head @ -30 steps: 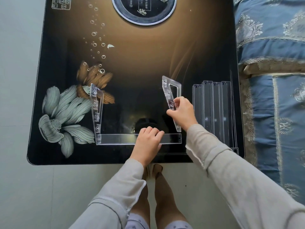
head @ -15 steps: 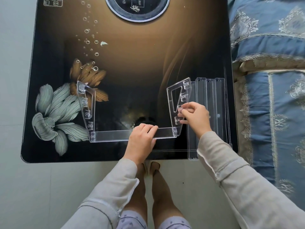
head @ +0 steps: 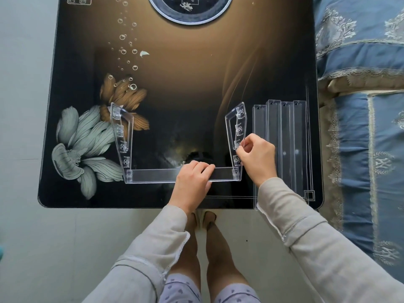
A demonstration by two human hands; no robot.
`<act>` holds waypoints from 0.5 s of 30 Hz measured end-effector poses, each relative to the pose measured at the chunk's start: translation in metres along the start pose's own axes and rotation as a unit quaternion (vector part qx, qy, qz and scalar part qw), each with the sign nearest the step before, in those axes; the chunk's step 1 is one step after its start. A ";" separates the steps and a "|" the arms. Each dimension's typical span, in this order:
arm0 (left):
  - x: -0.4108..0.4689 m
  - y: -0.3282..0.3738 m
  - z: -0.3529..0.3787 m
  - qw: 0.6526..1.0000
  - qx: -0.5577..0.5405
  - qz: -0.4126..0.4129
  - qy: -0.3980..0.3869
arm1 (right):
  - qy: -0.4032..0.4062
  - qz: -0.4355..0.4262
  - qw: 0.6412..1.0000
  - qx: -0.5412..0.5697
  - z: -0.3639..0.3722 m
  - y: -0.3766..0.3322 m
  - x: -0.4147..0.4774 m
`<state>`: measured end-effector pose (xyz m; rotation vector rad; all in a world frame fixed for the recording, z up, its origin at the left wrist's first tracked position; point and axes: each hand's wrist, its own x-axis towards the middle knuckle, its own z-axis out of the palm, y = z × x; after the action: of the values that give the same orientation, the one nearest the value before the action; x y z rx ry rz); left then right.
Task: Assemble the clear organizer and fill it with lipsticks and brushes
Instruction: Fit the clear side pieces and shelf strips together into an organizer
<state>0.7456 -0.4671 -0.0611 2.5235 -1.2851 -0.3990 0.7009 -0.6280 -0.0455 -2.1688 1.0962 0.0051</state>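
Note:
A clear organizer frame stands on the dark table [head: 185, 84]. Its long front strip [head: 157, 175] lies across the near side. A clear left side panel [head: 122, 132] rises from the strip's left end. A clear right side panel [head: 237, 132] stands at the strip's right end. My left hand [head: 192, 182] presses down on the strip, fingers curled over it. My right hand [head: 258, 158] pinches the right panel's outer edge near its lower clips. Several clear shelf strips [head: 284, 138] lie flat side by side, right of my right hand. No lipsticks or brushes are in view.
A round silver-rimmed disc [head: 190, 9] is set in the table's far middle. A blue patterned bed cover [head: 360, 106] runs along the table's right edge. Pale floor [head: 26, 237] lies to the left and near me, with my legs below the table edge.
The right side panel has swung from leaning inward above the strip to standing at the strip's right end. My right hand shifted to its outer edge. My left hand stayed on the strip.

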 end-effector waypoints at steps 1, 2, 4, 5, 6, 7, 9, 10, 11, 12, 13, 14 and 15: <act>0.000 0.000 0.000 1.000 0.002 0.001 -0.002 | -0.001 -0.003 1.000 -0.003 0.000 0.000 0.000; 0.000 0.000 0.000 1.000 0.003 0.001 -0.004 | -0.001 -0.006 1.000 -0.005 0.000 -0.001 0.000; 0.000 0.000 0.001 1.000 0.004 -0.003 -0.011 | -0.001 -0.011 1.000 -0.009 0.000 -0.001 0.001; 0.000 0.000 0.001 1.000 0.004 -0.005 -0.014 | -0.001 -0.011 1.000 -0.011 0.000 -0.001 0.001; 0.000 0.001 0.002 1.000 0.003 -0.006 -0.015 | -0.002 -0.012 1.000 -0.013 0.001 0.000 0.001; 0.000 0.001 0.002 1.000 0.002 -0.005 -0.014 | -0.001 -0.013 1.000 -0.014 0.001 0.000 0.001; 0.000 0.002 0.002 1.000 0.000 -0.005 -0.013 | 0.005 -0.017 1.000 -0.010 0.001 0.002 0.001; 0.001 0.002 0.002 1.000 0.001 -0.006 -0.013 | 0.008 -0.018 1.000 -0.008 0.001 0.003 0.001; 0.001 0.003 0.002 1.000 0.004 -0.007 -0.012 | 0.011 -0.019 1.000 -0.008 0.001 0.003 0.001; 0.001 0.003 0.002 1.000 0.005 -0.007 -0.012 | 0.013 -0.019 1.000 -0.009 0.001 0.003 0.002; 0.001 0.003 0.002 1.000 0.006 -0.009 -0.013 | 0.013 -0.019 1.000 -0.009 0.001 0.003 0.002; 0.001 0.003 0.003 1.000 0.006 -0.010 -0.014 | 0.012 -0.018 1.000 -0.008 0.001 0.003 0.002; 0.001 0.003 0.003 1.000 0.006 -0.012 -0.014 | 0.008 -0.017 1.000 -0.008 0.000 0.003 0.002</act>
<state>0.7429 -0.4701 -0.0634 2.5543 -1.2731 -0.4347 0.6998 -0.6305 -0.0482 -2.2055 1.0709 -0.0181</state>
